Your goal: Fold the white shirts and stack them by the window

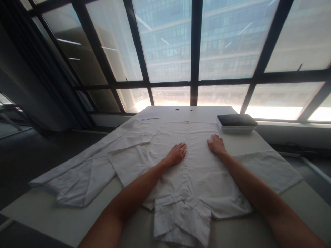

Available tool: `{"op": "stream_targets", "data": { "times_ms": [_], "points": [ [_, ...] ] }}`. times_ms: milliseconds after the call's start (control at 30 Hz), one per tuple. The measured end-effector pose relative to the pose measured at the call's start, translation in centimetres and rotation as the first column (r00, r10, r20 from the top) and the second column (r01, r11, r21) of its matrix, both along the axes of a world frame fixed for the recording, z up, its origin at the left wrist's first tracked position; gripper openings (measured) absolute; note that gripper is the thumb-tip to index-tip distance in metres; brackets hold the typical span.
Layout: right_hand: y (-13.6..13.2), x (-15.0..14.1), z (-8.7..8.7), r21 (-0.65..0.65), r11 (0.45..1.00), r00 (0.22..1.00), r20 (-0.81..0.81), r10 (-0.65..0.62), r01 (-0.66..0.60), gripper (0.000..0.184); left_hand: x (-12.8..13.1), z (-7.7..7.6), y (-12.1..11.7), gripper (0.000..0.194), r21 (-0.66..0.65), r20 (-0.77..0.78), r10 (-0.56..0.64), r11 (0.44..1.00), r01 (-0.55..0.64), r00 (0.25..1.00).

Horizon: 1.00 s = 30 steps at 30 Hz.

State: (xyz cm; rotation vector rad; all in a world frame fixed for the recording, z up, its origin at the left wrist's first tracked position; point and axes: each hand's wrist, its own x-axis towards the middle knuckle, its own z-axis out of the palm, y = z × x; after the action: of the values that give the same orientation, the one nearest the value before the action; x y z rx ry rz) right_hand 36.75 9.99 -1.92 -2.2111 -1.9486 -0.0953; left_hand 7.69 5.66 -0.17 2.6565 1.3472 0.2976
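Note:
A white button-up shirt [199,172] lies spread on the table, its collar toward me and its button strip running away down the middle. My left hand [177,153] rests flat on the cloth, fingertips at the button strip. Farther right, my right hand [216,143] lies on the shirt near its right edge, fingers slightly bent and pointing away. Neither hand holds anything. At the left, a folded and creased sleeve [85,175] stretches across the table. Another flat sleeve [269,168] extends to the right, partly behind my right forearm.
A stack of white items with a black one on top [236,123] stands at the back right of the white table [49,217]. Papers [150,113] lie at the back left. Large windows [168,41] rise behind the table, with a dark curtain [41,65] at the left.

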Motion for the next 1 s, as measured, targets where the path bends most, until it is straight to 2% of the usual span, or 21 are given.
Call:
{"op": "stream_targets", "data": {
  "times_ms": [100,167,233,267,333,400,433,500,633,700,767,867,933,1000],
  "points": [
    [0.0,-0.7,0.6,-0.047,0.999,1.000,-0.009,-0.026,0.025,0.061,0.0,-0.1,0.1,0.053,0.014,-0.005,0.000,1.000,0.000,1.000],
    [-0.1,-2.3,0.9,-0.074,0.997,1.000,-0.008,-0.001,0.000,0.060,0.1,-0.3,0.3,0.052,0.025,-0.007,-0.001,1.000,0.001,1.000],
    [-0.1,-4.9,0.9,-0.060,0.991,0.992,-0.025,0.120,-0.121,0.059,0.1,-0.6,0.4,0.051,0.036,-0.001,0.000,0.999,0.000,1.000],
    [-0.1,-6.4,0.8,-0.041,0.972,0.972,-0.047,0.230,-0.232,0.059,0.1,-0.7,0.5,0.051,0.044,0.008,-0.002,0.999,0.001,1.000],
    [0.0,-9.4,0.5,-0.018,0.888,0.884,-0.105,0.456,-0.460,0.057,0.1,-0.8,0.6,0.050,0.063,0.029,-0.008,0.998,0.006,1.000],
    [0.6,-11.2,0.4,-0.027,0.822,0.818,-0.126,0.561,-0.568,0.054,0.0,-0.8,0.6,0.050,0.069,0.038,-0.010,0.998,0.008,0.999],
    [1.0,-11.5,0.5,-0.040,0.824,0.821,-0.125,0.558,-0.566,0.053,0.0,-0.7,0.5,0.051,0.064,0.036,-0.008,0.998,0.006,0.999],
    [2.2,-10.3,0.8,-0.060,0.877,0.876,-0.115,0.469,-0.477,0.054,-0.1,-0.5,0.3,0.053,0.044,0.019,-0.005,0.999,0.004,1.000],
    [4.5,-4.1,1.5,-0.091,0.967,0.968,-0.107,0.226,-0.236,0.057,-0.2,0.0,-0.2,0.054,0.011,-0.004,-0.011,1.000,0.011,1.000],
    [4.9,-1.1,1.7,-0.093,0.985,0.986,-0.093,0.139,-0.148,0.057,-0.1,0.1,-0.3,0.054,0.006,0.000,-0.007,1.000,0.007,1.000],
    [4.9,0.8,1.8,-0.084,0.992,0.993,-0.077,0.090,-0.097,0.057,-0.1,0.0,-0.3,0.054,0.003,0.008,-0.001,1.000,0.001,1.000],
    [4.8,0.2,1.8,-0.062,0.998,0.998,-0.057,0.029,-0.033,0.056,0.1,-0.1,-0.2,0.054,-0.006,0.014,0.004,1.000,-0.004,1.000],
    [5.0,-2.2,1.6,-0.041,0.999,0.999,-0.052,0.018,-0.021,0.056,0.1,-0.1,-0.1,0.054,-0.007,0.016,0.004,1.000,-0.004,1.000],
    [5.3,-5.6,1.4,-0.025,0.994,0.993,-0.054,0.109,-0.110,0.056,0.2,-0.2,-0.1,0.054,-0.003,0.015,0.005,1.000,-0.005,1.000]
  ]
}}
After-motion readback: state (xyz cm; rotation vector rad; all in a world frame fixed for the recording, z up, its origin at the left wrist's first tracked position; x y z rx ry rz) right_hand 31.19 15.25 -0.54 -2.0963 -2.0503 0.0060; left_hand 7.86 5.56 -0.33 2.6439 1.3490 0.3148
